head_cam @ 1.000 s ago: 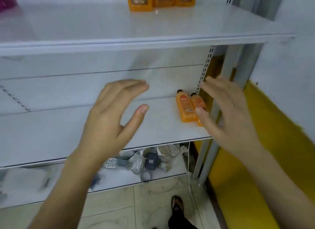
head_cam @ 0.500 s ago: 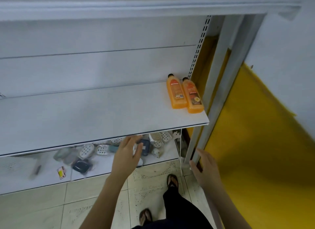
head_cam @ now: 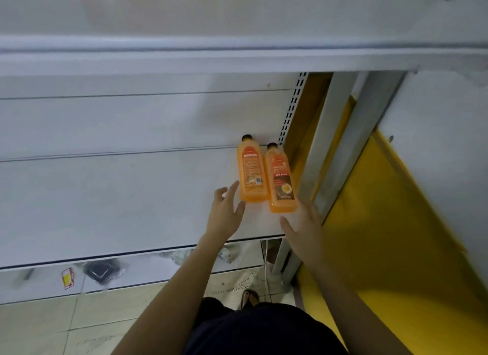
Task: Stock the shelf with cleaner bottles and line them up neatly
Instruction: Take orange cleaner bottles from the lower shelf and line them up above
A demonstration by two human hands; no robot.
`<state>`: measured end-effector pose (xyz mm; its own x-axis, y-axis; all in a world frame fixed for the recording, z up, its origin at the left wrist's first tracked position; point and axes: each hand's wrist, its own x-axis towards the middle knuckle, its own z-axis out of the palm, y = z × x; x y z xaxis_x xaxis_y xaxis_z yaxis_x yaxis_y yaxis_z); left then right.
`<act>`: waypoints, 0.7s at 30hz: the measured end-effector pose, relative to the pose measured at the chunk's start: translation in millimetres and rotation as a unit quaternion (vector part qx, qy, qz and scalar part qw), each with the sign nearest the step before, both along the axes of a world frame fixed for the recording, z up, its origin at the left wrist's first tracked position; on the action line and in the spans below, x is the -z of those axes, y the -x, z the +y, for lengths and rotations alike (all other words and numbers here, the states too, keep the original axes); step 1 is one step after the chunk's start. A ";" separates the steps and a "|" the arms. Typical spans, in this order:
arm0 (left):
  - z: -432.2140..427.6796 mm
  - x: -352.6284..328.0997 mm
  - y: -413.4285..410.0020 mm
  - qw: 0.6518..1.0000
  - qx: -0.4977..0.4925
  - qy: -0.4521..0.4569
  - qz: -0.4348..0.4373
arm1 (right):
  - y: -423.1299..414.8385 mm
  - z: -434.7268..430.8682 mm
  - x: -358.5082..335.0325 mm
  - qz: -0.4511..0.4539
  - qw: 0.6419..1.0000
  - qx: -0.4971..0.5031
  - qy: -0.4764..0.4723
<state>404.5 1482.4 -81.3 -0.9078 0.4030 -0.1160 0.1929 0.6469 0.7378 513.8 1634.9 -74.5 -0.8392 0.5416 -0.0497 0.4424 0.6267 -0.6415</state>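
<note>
Two cleaner bottles (head_cam: 252, 169) stood side by side right of centre, at the shelf's (head_cam: 118, 201) right end, unevenly aligned. The left hand (head_cam: 224, 214) and right hand (head_cam: 303, 222) flanked their bases, fingers spread and empty, probably to square them.

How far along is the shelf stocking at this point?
Done: the left bottle and right bottle stand together at the shelf's right end. In hand: the left hand and right hand, open and empty, flank their bases. Left: the right bottle sits further forward, so evening them up, plus filling the long bare stretch of shelf.
</note>
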 end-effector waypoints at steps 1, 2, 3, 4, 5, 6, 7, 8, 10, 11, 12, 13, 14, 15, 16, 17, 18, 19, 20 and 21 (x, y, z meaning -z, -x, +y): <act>10.0 1.5 6.0 1.000 -0.005 0.001 -0.015 | 9.0 2.1 0.3 -0.002 1.000 0.000 -0.003; 19.4 2.9 11.9 0.999 -0.013 0.005 -0.034 | 16.5 2.6 1.3 -0.007 1.000 -0.003 0.002; 27.7 4.0 17.4 0.998 -0.023 0.013 -0.056 | 22.5 2.3 2.9 -0.012 1.000 -0.005 0.012; 35.3 5.0 22.3 0.996 -0.036 0.025 -0.078 | 27.3 1.4 4.9 -0.015 1.000 -0.005 0.021; 41.9 5.3 26.7 0.993 -0.052 0.035 -0.099 | 31.0 0.9 7.0 -0.015 1.000 -0.003 0.025; 47.1 5.3 30.2 0.990 -0.070 0.036 -0.118 | 33.4 0.3 8.8 -0.016 1.000 0.003 0.024; 51.1 5.0 33.5 0.986 -0.089 0.026 -0.140 | 35.0 -0.1 10.1 -0.017 1.000 0.010 0.021; 53.9 5.1 36.6 0.980 -0.107 0.005 -0.166 | 36.2 -0.6 10.7 -0.019 0.999 0.016 0.020; 55.4 5.3 41.5 0.961 -0.141 -0.058 -0.232 | 37.9 -1.6 11.6 -0.014 0.999 0.023 0.024; 53.8 4.9 43.4 0.948 -0.155 -0.094 -0.262 | 38.2 -2.2 12.5 -0.009 0.999 0.025 0.031; 50.7 4.4 45.4 0.936 -0.168 -0.126 -0.281 | 38.7 -3.0 12.7 -0.005 0.999 0.030 0.042; 45.6 4.3 47.2 0.929 -0.179 -0.150 -0.288 | 39.3 -3.7 12.5 -0.004 0.998 0.038 0.058; 38.7 3.3 48.2 0.927 -0.184 -0.161 -0.283 | 40.2 -4.3 12.2 -0.005 0.996 0.047 0.073; 30.0 1.6 48.5 0.935 -0.185 -0.157 -0.259 | 41.1 -4.9 12.1 -0.008 0.995 0.056 0.083; 18.7 0.7 47.9 0.952 -0.182 -0.132 -0.209 | 42.2 -6.2 12.5 -0.012 0.994 0.065 0.084; 6.3 -0.2 45.8 0.972 -0.174 -0.086 -0.130 | 42.9 -7.6 12.9 -0.014 0.994 0.073 0.078; -7.3 -1.7 41.9 0.987 -0.156 -0.025 -0.029 | 43.6 -9.9 13.0 -0.012 0.994 0.082 0.071; -21.1 -1.9 37.0 0.988 -0.131 0.039 0.074 | 43.9 -13.6 13.1 -0.008 0.993 0.091 0.068; -33.9 -0.6 31.2 0.975 -0.117 0.093 0.163 | 43.9 -18.2 13.1 -0.006 0.993 0.095 0.071; -45.9 1.1 25.1 0.959 -0.118 0.130 0.222 | 43.7 -23.4 13.2 -0.008 0.993 0.092 0.079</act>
